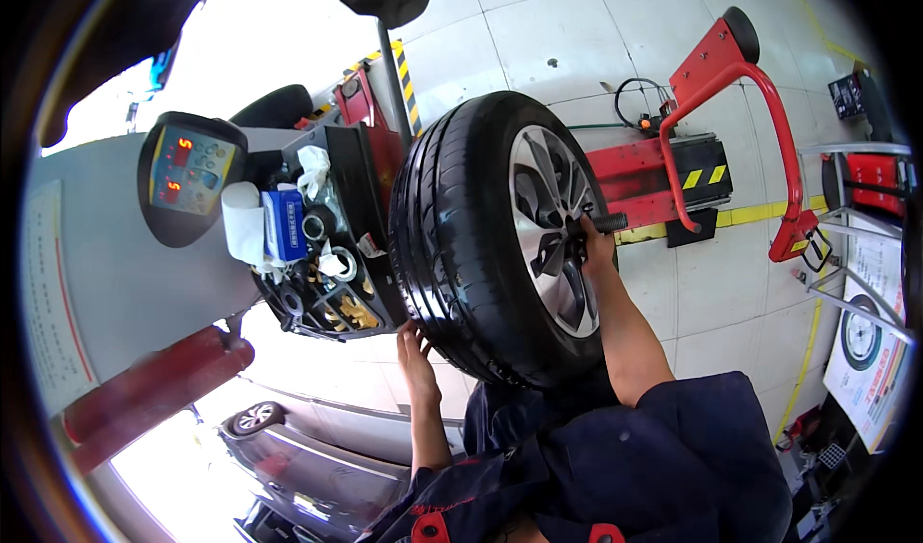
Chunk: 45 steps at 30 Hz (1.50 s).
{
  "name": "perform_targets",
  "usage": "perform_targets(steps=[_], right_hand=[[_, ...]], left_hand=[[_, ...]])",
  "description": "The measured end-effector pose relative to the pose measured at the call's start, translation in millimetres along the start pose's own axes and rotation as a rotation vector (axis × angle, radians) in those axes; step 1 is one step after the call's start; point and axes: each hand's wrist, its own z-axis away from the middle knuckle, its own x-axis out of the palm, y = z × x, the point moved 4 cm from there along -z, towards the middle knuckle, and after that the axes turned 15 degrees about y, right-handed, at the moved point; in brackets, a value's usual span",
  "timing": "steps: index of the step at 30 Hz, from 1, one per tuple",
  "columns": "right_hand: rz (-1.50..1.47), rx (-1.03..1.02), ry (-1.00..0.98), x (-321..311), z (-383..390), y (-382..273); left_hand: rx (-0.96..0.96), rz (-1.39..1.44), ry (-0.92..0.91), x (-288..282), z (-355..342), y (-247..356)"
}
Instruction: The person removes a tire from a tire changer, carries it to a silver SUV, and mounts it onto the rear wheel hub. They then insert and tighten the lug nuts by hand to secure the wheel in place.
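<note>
Pale tiled floor (548,38); grey car (322,471) beyond. Left hand (416,362) unclenched beside tyre (447,226); right hand (598,247) grasping hub fitting (611,223).

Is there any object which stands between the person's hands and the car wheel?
Nothing visible does. The right hand is at the centre of the car wheel, by the threaded shaft; the left hand is close beside the tire tread.

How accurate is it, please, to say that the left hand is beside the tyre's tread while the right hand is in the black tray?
The right hand is not in the black tray; the head view shows it by the threaded shaft on the wheel. The left hand is beside the tyre's tread.
</note>
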Motion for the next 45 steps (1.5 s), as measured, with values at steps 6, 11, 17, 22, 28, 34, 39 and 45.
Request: perform_targets(steps=[6,11,17,22,28,34,39,45], right_hand=[[0.348,-0.683,-0.313,-55.2,-116.8,-69.5],[0.411,-0.460,-0.246,-140.3,-163.7,-192.8],[0.101,-0.489,0.122,-169.2,9.4,-271.0],[0.067,-0.862,-0.229,-103.7,216.8,-217.3],[0.843,-1.606,-1.125,-30.7,472.4,-35.4],[1.265,-1.298,-1.503,-30.2,538.3,88.7],[1.430,-1.233,-1.330,-28.6,522.5,94.9],[1.227,-1.276,-1.162,-14.2,525.1,66.2]], left_hand=[[0.063,-0.115,0.095,-16.4,26.8,2.2],[0.197,-0.028,0.138,-23.4,40.8,16.0],[0.144,0.246,0.045,-17.9,56.2,29.3],[0.010,0.304,-0.287,-31.3,63.2,24.2],[-0.387,0.931,-0.887,-88.8,66.7,-20.4],[-0.557,0.552,-0.451,-190.1,-44.5,-162.0],[-0.899,0.822,-0.211,-249.0,-99.2,-246.5],[-0.287,0.758,-0.021,-264.5,-162.7,-181.1]])
